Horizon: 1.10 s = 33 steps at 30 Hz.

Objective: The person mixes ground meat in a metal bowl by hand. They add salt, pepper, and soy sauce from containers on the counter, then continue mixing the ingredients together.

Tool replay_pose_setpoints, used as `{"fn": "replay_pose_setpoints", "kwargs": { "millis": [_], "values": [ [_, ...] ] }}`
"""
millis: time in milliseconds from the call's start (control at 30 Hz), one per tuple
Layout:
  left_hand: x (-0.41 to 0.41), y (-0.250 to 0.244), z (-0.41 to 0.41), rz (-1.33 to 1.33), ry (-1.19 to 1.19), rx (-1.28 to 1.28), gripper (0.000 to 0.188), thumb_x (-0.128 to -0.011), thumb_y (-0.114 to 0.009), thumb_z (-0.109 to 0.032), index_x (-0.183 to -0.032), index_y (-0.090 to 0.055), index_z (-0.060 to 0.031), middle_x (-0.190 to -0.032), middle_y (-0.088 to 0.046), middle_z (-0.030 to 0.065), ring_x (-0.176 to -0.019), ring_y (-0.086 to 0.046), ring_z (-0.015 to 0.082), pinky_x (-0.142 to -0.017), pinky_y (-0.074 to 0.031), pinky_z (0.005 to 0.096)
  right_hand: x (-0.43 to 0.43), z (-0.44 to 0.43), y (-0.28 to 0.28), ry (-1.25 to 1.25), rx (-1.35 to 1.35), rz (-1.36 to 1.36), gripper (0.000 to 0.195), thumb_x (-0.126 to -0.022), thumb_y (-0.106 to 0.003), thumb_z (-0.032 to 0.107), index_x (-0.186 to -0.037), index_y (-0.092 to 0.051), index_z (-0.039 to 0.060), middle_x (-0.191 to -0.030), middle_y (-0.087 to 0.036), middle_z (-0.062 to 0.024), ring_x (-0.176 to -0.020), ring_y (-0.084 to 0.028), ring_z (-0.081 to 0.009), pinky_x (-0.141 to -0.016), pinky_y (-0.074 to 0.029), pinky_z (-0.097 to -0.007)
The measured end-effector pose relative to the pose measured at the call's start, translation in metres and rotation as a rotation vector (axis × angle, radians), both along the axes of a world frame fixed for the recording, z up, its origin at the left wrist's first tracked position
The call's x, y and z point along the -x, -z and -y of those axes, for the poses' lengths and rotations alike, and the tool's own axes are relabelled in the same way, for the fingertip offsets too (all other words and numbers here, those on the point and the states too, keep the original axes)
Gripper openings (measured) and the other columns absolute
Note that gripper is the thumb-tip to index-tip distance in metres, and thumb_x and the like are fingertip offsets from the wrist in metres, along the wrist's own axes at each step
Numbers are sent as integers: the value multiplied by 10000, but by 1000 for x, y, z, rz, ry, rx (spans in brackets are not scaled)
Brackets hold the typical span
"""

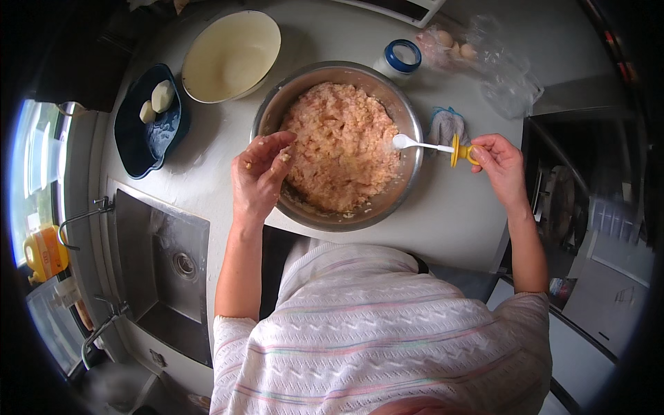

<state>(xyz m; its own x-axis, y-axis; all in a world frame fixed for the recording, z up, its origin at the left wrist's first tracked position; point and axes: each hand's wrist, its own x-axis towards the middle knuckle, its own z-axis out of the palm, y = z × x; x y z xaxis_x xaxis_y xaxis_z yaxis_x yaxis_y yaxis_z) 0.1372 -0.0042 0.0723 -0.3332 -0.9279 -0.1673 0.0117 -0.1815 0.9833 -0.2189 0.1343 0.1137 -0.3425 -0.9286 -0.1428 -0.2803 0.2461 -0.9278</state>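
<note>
A large stainless steel bowl (pixel 348 224) stands on the counter before me, holding a pale pink minced mixture (pixel 340 145). Over its left rim is my left hand (pixel 262 168), fingers apart and holding nothing, with bits of the mixture stuck to them. My right hand (pixel 495 161), right of the bowl, grips a small white plastic spoon (pixel 425 146) by its yellow ring-shaped handle (pixel 460 151). The spoon's tip is over the mixture near the right rim. A glass jar with a blue collar (pixel 402 56) stands behind the bowl.
A cream enamel basin (pixel 231 57) and a dark blue dish (pixel 127 122) with peeled vegetables (pixel 162 96) stand back left. A steel sink (pixel 179 290) lies left. Eggs (pixel 444 39) in plastic bags are back right; a grey cloth (pixel 448 126) lies near my right hand, a stove (pixel 557 202) farther right.
</note>
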Motion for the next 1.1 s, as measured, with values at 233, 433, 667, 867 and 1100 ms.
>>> {"fn": "replay_pose_setpoints", "kwargs": {
  "millis": [233, 433, 667, 867, 1100],
  "values": [
    [6, 1, 1, 31, 30, -25, 180, -873, -615, -17, -1037, -633, 54, -904, -618, 16, -820, -571, 74, -765, -468, 217, -13, -6, -16, -112, -12, -204, 89, -870, -614, 15, -957, -620, -1, -800, -631, -13, -696, -582, -61, -609, -495, -216],
    [8, 7, 0, 15, 51, -11, 175, -873, -600, 8, -1038, -635, 52, -913, -588, 10, -834, -581, 81, -754, -464, 212, -23, 13, -31, -232, 157, -601, 93, -839, -638, 12, -932, -633, 10, -759, -632, -40, -645, -592, -85, -586, -481, -232],
    [9, 11, 5, 54, 95, 30, 175, -876, -607, -1, -1044, -630, 39, -974, -626, 27, -868, -586, 93, -801, -494, 231, 5, 82, -33, 46, 251, -563, 121, -831, -654, 66, -949, -646, 38, -732, -638, -86, -620, -613, -157, -585, -481, -269],
    [9, 10, 8, 79, 79, -10, 173, -877, -611, -7, -1041, -630, 42, -964, -628, 30, -865, -583, 90, -791, -491, 225, 17, 145, -18, -145, 390, -906, 120, -826, -641, 134, -918, -639, 57, -801, -657, -134, -712, -635, -314, -624, -505, -348],
    [6, 18, 7, 41, 74, 2, 172, -880, -611, -11, -1041, -627, 47, -963, -593, 12, -895, -576, 94, -795, -495, 229, 22, 169, 2, -149, 199, -630, 104, -825, -627, 132, -876, -651, 45, -724, -658, -81, -598, -637, -186, -566, -507, -300]
  ]
}}
